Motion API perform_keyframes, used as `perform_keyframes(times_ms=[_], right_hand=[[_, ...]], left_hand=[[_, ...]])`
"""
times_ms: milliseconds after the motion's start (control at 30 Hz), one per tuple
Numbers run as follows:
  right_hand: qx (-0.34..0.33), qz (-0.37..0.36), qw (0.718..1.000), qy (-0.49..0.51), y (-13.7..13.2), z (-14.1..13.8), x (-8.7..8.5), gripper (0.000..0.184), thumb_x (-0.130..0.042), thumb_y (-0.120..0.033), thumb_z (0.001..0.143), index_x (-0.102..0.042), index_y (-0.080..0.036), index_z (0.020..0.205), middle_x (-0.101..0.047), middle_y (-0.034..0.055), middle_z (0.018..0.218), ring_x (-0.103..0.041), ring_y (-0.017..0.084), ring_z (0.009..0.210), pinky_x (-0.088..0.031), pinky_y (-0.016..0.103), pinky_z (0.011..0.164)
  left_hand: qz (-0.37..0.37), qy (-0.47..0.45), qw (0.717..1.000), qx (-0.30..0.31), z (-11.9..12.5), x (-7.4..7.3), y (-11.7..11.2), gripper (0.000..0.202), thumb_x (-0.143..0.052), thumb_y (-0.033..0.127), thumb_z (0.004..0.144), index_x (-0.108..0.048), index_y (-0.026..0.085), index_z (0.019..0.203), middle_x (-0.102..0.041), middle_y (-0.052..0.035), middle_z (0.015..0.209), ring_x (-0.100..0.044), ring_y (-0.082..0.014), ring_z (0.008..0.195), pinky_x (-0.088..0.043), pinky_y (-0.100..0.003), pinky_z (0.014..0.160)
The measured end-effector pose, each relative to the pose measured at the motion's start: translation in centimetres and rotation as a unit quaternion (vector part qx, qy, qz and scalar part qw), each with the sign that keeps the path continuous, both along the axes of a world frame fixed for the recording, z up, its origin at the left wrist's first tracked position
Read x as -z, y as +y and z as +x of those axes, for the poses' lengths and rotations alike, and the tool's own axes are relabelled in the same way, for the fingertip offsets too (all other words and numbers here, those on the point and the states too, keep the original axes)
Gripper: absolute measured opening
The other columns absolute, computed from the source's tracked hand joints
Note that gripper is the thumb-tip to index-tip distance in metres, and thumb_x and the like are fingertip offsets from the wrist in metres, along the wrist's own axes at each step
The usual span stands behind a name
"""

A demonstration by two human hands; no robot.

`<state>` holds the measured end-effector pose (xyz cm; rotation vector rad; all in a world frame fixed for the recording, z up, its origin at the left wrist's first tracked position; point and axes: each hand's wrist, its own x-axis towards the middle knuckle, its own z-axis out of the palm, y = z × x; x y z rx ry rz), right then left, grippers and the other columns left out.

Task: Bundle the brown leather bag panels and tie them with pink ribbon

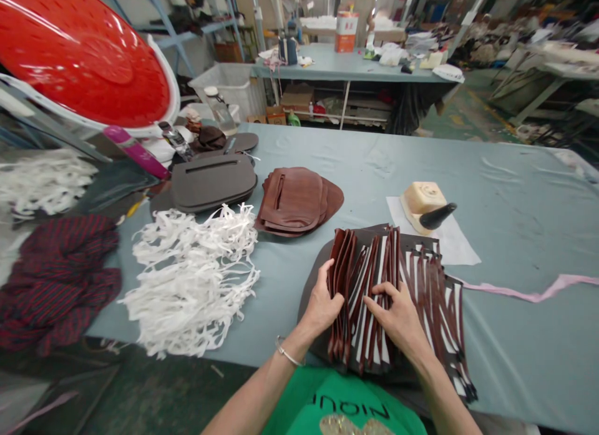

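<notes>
A row of brown leather pieces (390, 260) with white strips between them stands fanned on edge on dark grey flat pieces (314, 279) at the table's front edge. My left hand (322, 301) is closed around a bunch of the leather pieces at the row's left end, its thumb on the near side. Over the middle of the row, my right hand (395, 310) pinches the edge of a leather piece between thumb and forefinger. Its other fingers are partly hidden. Farther right, the pieces lean over more loosely, with white strips and black ends showing.
White ribbon strips (187, 298) lie heaped on the left. Behind them are stacked grey panels (210, 182) and stacked brown leather panels (299, 201). A cream block with a black handle (425, 205) rests on white paper (456, 251). A pink strip (524, 293) crosses the table's right side.
</notes>
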<state>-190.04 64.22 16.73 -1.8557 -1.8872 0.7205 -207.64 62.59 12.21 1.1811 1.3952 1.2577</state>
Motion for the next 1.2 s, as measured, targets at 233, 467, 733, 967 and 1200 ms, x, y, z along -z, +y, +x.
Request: perform_keyframes(times_ms=[233,467,733,967,1200], right_hand=[[0.038,-0.062,0.978,-0.194,1.4,-1.0,-0.6,0.038,-0.051,-0.058,0.081,-0.06,-0.022,0.074,-0.044,0.0024,0.085,-0.057,0.019,0.067,-0.042,0.034,0.063],[0.073,-0.063,0.965,-0.243,2.0,-1.6,-0.3,0.043,-0.043,-0.057,0.085,-0.064,-0.022,0.073,-0.051,0.0064,0.088,-0.06,0.021,0.068,-0.044,0.036,0.063],[0.081,-0.068,0.958,-0.268,2.0,-2.0,-0.6,0.045,-0.04,-0.059,0.085,-0.065,-0.023,0.079,-0.054,0.0078,0.091,-0.062,0.023,0.069,-0.044,0.037,0.063],[0.07,-0.043,0.958,-0.276,1.7,-2.1,-0.7,0.041,-0.046,-0.058,0.084,-0.064,-0.021,0.076,-0.053,0.0064,0.088,-0.061,0.02,0.063,-0.042,0.033,0.056],[0.064,-0.039,0.95,-0.302,1.4,-2.8,-0.9,0.05,-0.044,-0.068,0.081,-0.061,-0.021,0.084,-0.052,0.0087,0.095,-0.063,0.022,0.067,-0.044,0.033,0.056]], left_hand=[[-0.009,-0.01,1.0,0.001,0.2,0.1,-0.1,0.075,-0.047,0.002,0.068,-0.032,0.022,0.138,-0.046,-0.005,0.138,-0.045,-0.0188,0.126,-0.032,-0.038,0.111],[-0.012,-0.032,0.999,0.001,-0.1,0.6,0.0,0.076,-0.047,0.0,0.067,-0.033,0.022,0.139,-0.047,-0.0051,0.137,-0.046,-0.0186,0.124,-0.033,-0.037,0.11],[-0.024,-0.071,0.997,0.006,0.0,1.2,0.0,0.074,-0.053,0.004,0.07,-0.032,0.023,0.138,-0.05,-0.0068,0.133,-0.051,-0.0204,0.12,-0.036,-0.041,0.108],[-0.043,-0.145,0.987,0.057,-0.2,1.1,-0.2,0.071,-0.063,0.017,0.077,-0.029,0.025,0.139,-0.051,-0.0089,0.133,-0.055,-0.0213,0.117,-0.042,-0.042,0.105],[-0.042,-0.142,0.986,0.072,0.0,1.0,-0.1,0.071,-0.063,0.017,0.078,-0.028,0.025,0.139,-0.051,-0.0097,0.131,-0.055,-0.0215,0.117,-0.042,-0.042,0.104]])
